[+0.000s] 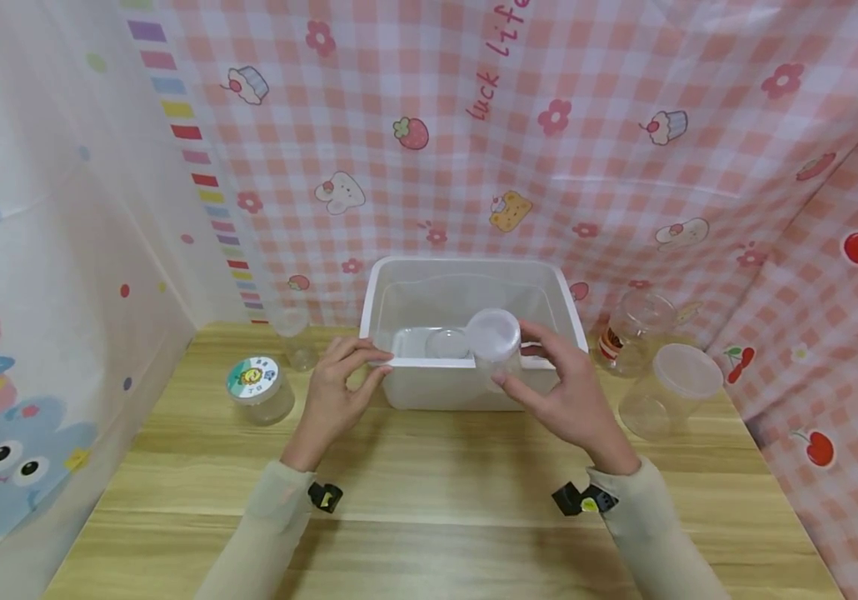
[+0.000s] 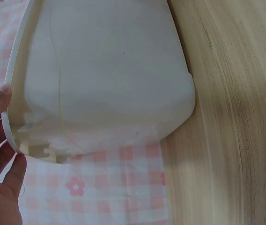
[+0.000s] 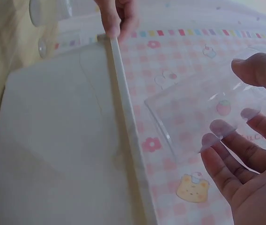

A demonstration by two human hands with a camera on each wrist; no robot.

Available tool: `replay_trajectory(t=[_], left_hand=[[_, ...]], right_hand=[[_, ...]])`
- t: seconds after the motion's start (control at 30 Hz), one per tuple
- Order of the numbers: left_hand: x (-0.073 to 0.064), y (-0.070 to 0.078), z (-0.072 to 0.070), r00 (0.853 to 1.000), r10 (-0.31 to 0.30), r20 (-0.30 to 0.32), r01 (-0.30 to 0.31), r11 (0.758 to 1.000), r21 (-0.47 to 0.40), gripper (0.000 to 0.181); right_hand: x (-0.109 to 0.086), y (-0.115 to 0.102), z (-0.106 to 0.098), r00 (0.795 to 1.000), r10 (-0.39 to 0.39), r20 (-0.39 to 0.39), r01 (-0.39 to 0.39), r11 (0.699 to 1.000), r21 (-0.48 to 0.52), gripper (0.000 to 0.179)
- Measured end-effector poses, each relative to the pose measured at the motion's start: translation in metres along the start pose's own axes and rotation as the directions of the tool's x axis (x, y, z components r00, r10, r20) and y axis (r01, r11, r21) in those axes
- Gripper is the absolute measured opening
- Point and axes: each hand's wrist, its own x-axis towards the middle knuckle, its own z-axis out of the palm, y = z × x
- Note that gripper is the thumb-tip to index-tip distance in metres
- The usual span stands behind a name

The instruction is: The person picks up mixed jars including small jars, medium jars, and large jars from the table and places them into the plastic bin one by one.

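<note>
My right hand (image 1: 567,392) grips a clear plastic jar (image 1: 494,332) with a whitish lid, above the front rim of a white plastic bin (image 1: 429,388). In the right wrist view the see-through jar (image 3: 189,112) sits between the thumb and the fingertips, tilted, beside the bin's rim. My left hand (image 1: 335,387) pinches the bin's rim at its front left corner; the thumb and fingers lie on either side of that edge in the left wrist view. Inside the bin, a clear container (image 1: 447,343) lies on the bottom, partly hidden by the front wall.
Left of the bin stand a jar with a printed lid (image 1: 255,379) and a clear cup (image 1: 297,342). To the right are a clear mug-like vessel (image 1: 627,337) with a label and a large lidded clear jar (image 1: 672,392). Pink checked cloth (image 1: 436,167) hangs behind the wooden table (image 1: 429,500).
</note>
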Motion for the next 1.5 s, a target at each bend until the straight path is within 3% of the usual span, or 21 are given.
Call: replay_trajectory(t=[0.27,0.47,0.97,1.13,1.33,1.5], left_hand=[[-0.001,-0.002,0.002,1.000,0.011,-0.008,-0.011,1.000,-0.002,0.013],[-0.001,-0.002,0.001,1.000,0.006,-0.007,-0.006,1.000,-0.009,0.013],[-0.001,-0.002,0.001,1.000,-0.001,-0.007,0.001,1.000,0.003,0.014],[0.000,-0.002,0.001,1.000,0.002,-0.009,-0.002,1.000,0.001,0.013],[0.000,-0.001,0.001,1.000,0.006,-0.016,-0.006,1.000,-0.001,0.013],[0.000,0.000,0.000,1.000,0.001,-0.012,-0.001,1.000,0.005,0.013]], right_hand=[[0.012,0.008,-0.019,0.999,-0.050,-0.020,0.046,0.989,-0.142,0.064],[0.023,0.016,-0.030,0.995,-0.099,-0.019,0.094,0.979,-0.182,0.062],[0.041,0.033,-0.049,0.987,-0.045,0.152,0.098,0.926,-0.365,0.060],[0.044,0.039,-0.051,0.976,0.013,0.216,0.083,0.898,-0.432,0.059],[0.047,0.046,-0.049,0.960,0.012,0.279,0.137,0.849,-0.510,0.059],[0.047,0.047,-0.047,0.950,0.033,0.311,0.139,0.845,-0.516,0.058]])
